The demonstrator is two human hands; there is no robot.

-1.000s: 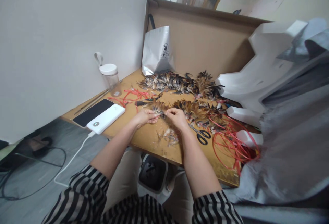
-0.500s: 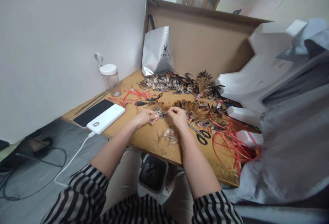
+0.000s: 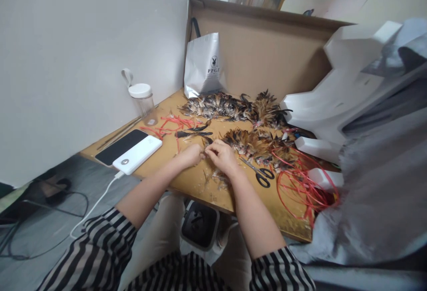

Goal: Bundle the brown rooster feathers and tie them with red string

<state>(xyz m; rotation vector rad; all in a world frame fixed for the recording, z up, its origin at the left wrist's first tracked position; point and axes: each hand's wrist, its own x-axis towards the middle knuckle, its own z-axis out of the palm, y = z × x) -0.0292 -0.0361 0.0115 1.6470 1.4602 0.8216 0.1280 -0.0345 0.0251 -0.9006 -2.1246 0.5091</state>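
Sitting close, L hand (image 3: 192,155) is curled, R hand (image 3: 222,155) pinched, prob. for small bits; can't tell what's held. Feathers (image 3: 250,142) lie at 2-3 o'clock, scissors (image 3: 257,171) 4 o'clock, prob. for easy reach.

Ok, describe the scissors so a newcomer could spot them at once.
Find the yellowish table, then the tangled red strips on its right. Between those and the right hand, in front of the brown feathers, lie the scissors, set apart by their black finger loops.

Both forearms (image 3: 156,177) aslant inward, left hand (image 3: 192,155) just beside right hand (image 3: 223,155), fingers (image 3: 211,149) curled.
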